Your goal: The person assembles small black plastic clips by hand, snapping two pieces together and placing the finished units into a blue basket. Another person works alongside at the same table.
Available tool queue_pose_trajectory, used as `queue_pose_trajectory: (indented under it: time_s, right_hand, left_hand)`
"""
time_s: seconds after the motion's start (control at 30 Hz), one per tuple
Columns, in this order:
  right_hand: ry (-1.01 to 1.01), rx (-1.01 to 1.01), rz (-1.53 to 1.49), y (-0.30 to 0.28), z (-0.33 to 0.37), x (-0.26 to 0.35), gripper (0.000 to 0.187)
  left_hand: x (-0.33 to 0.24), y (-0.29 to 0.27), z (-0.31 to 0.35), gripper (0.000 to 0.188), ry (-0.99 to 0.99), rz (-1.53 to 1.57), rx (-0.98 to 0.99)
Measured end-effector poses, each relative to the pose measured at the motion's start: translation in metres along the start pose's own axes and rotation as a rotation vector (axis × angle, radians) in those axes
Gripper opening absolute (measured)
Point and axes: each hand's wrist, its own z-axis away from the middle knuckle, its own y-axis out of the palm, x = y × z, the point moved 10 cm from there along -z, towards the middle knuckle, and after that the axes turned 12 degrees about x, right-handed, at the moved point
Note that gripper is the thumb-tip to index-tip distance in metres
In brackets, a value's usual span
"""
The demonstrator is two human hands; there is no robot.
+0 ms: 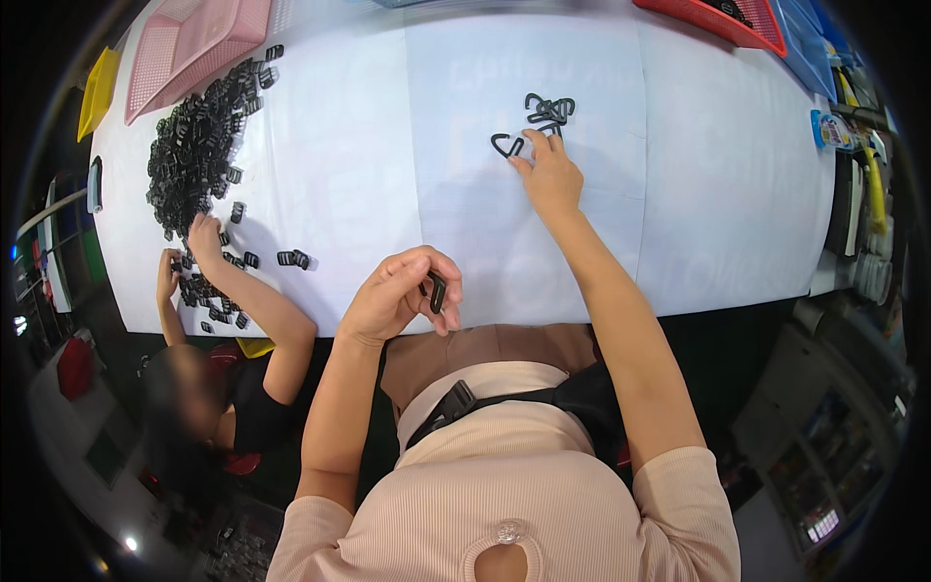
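Note:
My left hand (pixel 402 291), near the table's front edge, grips a small black plastic piece (pixel 437 293) between thumb and fingers; the fingers partly cover it. Farther out, my right hand (pixel 553 179) reaches over the table with thumb and forefinger closed on a black plastic hook (pixel 500 145). The hook's curved end sticks out to the left of the fingertips. Just beyond that hand lies a small cluster of similar black hooks (pixel 551 109), some overlapping.
Many small black buckles (pixel 194 145) are heaped on the white table (pixel 339 126) at the left. A co-worker's hands (pixel 206 238) touch the near end of that heap. A pink basket (pixel 194 48) stands at the far left, a red basket (pixel 718 21) at the far right.

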Motion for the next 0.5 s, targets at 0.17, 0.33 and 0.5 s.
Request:
queue_pose_trajectory:
  time_s: [0.17,0.33,0.5]
  right_hand:
    - [-0.091,-0.082,-0.139,-0.003,-0.005,0.003,0.022]
    - [-0.044,0.113,-0.508,-0.016,0.015,0.014,0.018]
    - [-0.003,0.411,-0.929,-0.074,0.092,0.063,0.019]
  left_hand:
    - [0.012,-0.028,-0.017,0.034,-0.022,0.049,-0.269]
    - [-0.004,-0.026,-0.029,0.031,-0.087,-0.360,-0.444]
    - [-0.025,0.009,-0.017,0.033,-0.047,-0.494,-0.414]
